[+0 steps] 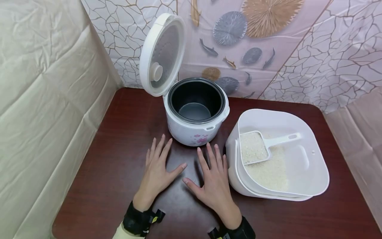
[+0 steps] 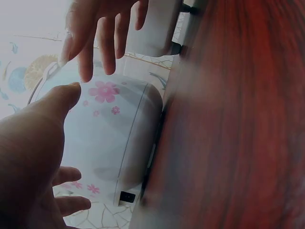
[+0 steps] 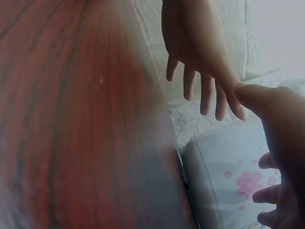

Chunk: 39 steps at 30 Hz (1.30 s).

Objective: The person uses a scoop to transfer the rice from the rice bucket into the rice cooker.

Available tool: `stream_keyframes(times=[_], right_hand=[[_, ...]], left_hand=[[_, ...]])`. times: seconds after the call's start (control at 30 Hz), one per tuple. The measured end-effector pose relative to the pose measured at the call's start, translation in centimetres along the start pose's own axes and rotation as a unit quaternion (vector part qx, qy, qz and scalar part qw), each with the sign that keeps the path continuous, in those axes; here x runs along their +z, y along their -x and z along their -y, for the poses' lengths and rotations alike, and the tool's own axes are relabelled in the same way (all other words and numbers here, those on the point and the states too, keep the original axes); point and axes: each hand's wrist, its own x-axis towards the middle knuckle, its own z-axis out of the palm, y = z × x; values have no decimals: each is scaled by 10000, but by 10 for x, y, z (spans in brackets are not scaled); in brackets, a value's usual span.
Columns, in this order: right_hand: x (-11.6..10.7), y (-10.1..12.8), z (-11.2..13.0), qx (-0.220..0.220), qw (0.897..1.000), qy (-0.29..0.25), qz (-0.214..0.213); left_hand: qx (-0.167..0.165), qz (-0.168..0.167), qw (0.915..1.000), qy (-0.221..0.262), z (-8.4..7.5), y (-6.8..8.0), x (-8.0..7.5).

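Note:
A white rice cooker point(image 1: 191, 132) with pink flowers stands with its lid point(image 1: 146, 56) raised, and its dark inner pot point(image 1: 195, 111) shows no contents. In front of the cooker, my left hand point(image 1: 156, 174) is spread flat with nothing in it. My right hand point(image 1: 215, 186) is likewise spread, its fingers between the cooker and a white rice bin point(image 1: 307, 149). Inside the bin, a white scoop point(image 1: 276, 141) filled with rice lies on loose rice point(image 1: 268, 172). Both wrist views show the flowered cooker side point(image 2: 109, 138) beyond the fingers.
The dark red wooden table point(image 1: 101, 166) carries the cooker and the bin. A patterned cloth point(image 1: 238, 66) hangs behind its far edge, and a cream quilted cover point(image 1: 44, 99) rises along the left side. Black straps point(image 1: 137, 219) circle both wrists.

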Motion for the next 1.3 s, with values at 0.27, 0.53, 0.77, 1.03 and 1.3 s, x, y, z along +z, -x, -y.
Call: stream_keyframes(times=[0.27,0.53,0.77,1.03,1.3], right_hand=[[-1,0,1,-89,9998,-94,-138],[5,2,2,-84,9997,-166,-173],[0,0,2,-246,9975,-419,-507],[2,0,-1,-235,9922,-1044,-647],[2,-2,-5,-85,9887,-1300,-739]], left_hand=[[13,-47,9998,177,1,-1,-1],[-152,-279,9950,947,2,0,-17],[-259,-629,9812,1805,-21,-16,-48],[-254,-744,9641,2536,-23,-74,-55],[-405,-1341,9325,3329,-18,-111,-28]])
